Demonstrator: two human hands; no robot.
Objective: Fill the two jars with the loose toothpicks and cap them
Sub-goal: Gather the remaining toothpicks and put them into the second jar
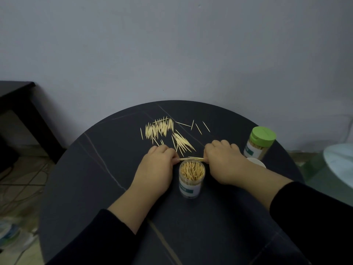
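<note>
Left hand: lower centre of the frame, fingers curled, fingertips pinching the left end of a small bundle of pale wooden toothpicks.
Right hand: just right of centre, fingers curled the same way, pinching the right end of the bundle.
Bundle: held level between the two hands, just above and behind the mouth of the open jar. It appears to be squared up for dropping in.
Open clear plastic jar with a white and green label: stands upright between the wrists on the round dark stone-look table. It has no cap and is packed with upright toothpicks nearly to the rim.
Second clear jar with a green plastic lid: right of the frame, beyond the right hand, capped and showing toothpicks inside.
Loose pale toothpicks: two heaps and a few strays lie on the table above the hands, towards the far edge.
White round object: partly hidden behind the right wrist; possibly the open jar's cap, but I cannot tell.
Done: one jar looks filled and capped, and the other looks almost full.
Left: a fair number of picks are yet to be gathered, the held bundle is yet to go in, and the open jar is yet to be capped. Whether all will fit is doubtful.
</note>
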